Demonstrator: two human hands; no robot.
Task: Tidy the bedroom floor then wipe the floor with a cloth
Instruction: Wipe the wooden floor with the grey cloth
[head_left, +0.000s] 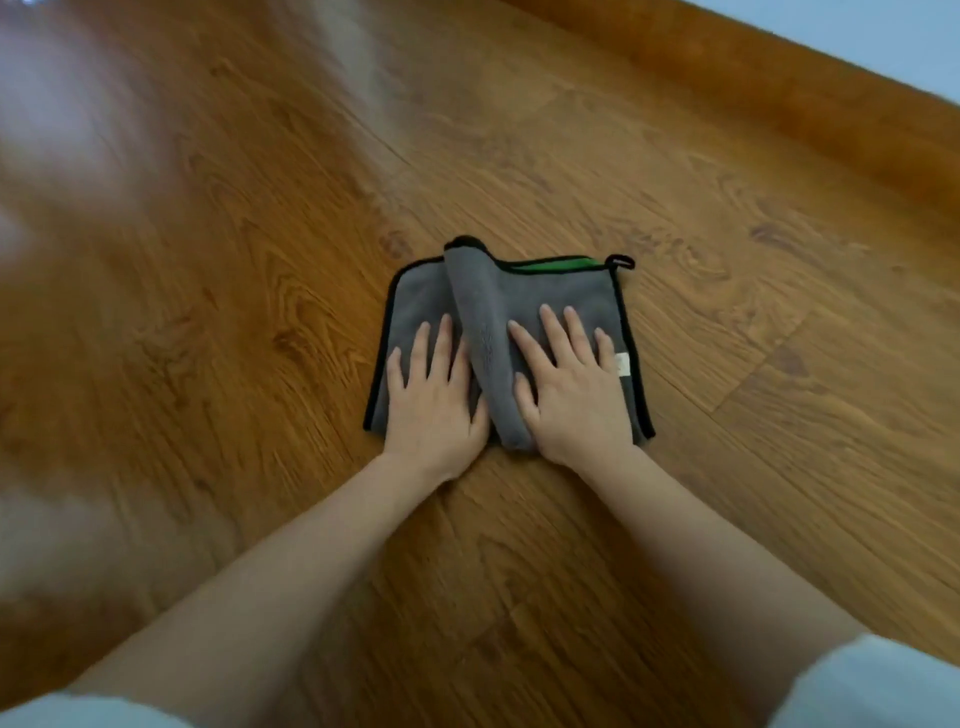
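I judge tidying done and wiping underway: my left hand (434, 400) and right hand (569, 392) press flat, fingers straight, on the grey black-edged microfibre cloth (498, 306) over glossy wooden floor (234, 260).

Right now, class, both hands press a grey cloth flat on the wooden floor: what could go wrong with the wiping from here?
The grey cloth is bunched into a raised fold between the left hand and right hand, so it may wipe unevenly. Its hanging loop could drag across the floor.
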